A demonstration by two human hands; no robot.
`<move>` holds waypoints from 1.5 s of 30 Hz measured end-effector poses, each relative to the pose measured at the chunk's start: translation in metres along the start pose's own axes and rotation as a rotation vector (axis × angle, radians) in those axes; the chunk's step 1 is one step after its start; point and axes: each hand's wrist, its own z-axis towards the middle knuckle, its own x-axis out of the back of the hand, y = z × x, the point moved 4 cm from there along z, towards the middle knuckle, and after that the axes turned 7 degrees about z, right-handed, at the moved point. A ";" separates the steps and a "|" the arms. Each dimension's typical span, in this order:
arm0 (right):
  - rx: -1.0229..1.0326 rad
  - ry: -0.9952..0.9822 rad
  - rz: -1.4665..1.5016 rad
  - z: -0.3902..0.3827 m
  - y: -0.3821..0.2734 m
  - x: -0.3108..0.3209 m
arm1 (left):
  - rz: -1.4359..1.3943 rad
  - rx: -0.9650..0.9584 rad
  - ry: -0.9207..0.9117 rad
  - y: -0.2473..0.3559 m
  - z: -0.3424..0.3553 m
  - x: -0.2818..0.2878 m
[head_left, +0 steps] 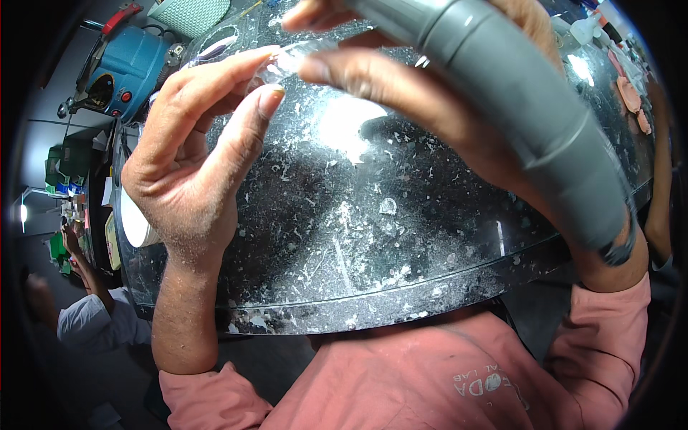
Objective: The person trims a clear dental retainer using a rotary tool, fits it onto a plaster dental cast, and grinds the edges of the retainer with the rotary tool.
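1. Head view, the thing: a clear, plastic-looking piece (287,63) is up between the hands, above the far part of the dark desk (444,179); its exact outline is lost to glare and fingers.
2. Head view, left hand (190,161): its grip is closed on the piece's left end, between index finger and thumb.
3. Head view, right hand (430,100): its grip appears wrapped around a thick grey cylindrical tool (502,86), which hides some fingers; the thumb reaches the piece's right end. The tool's working tip cannot be made out.
4. Head view, handling: I judge the piece very light, thin and fairly stiff, liable to crack or kink if squeezed hard. Its smooth surface may slip, especially with the dust on the left hand. The thickest edge, pinched lightly by the fingertips at opposite ends, looks the safest hold.
5. Head view, surroundings: pale flakes (388,206) litter the desk; a white cup (136,218) stands behind the left wrist.
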 end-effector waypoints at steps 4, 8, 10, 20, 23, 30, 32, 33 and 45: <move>0.065 0.047 -0.057 0.000 0.001 -0.003 | -0.039 0.041 0.014 0.004 0.000 -0.001; -0.032 0.146 0.027 0.002 0.007 0.000 | -0.220 0.070 0.067 -0.008 -0.001 0.003; -0.050 0.133 -0.007 0.002 0.007 0.001 | -0.210 0.058 0.077 -0.007 -0.001 0.005; -0.171 0.070 -0.121 0.003 -0.007 0.001 | -0.269 0.117 0.097 -0.007 -0.002 0.007; -0.204 0.067 -0.071 0.003 -0.012 0.004 | -0.259 0.096 0.063 -0.003 -0.001 0.005; -0.283 0.199 0.101 0.004 -0.011 0.009 | -0.194 -0.006 -0.047 0.004 -0.002 -0.001; -0.300 0.235 0.151 0.004 -0.011 0.009 | -0.295 0.082 -0.051 0.001 -0.002 -0.003; -0.308 0.253 0.175 0.004 -0.010 0.009 | -0.296 0.082 -0.051 0.000 -0.002 -0.004; -0.340 0.415 0.372 0.002 -0.009 0.008 | -0.461 0.259 -0.051 -0.016 -0.002 0.000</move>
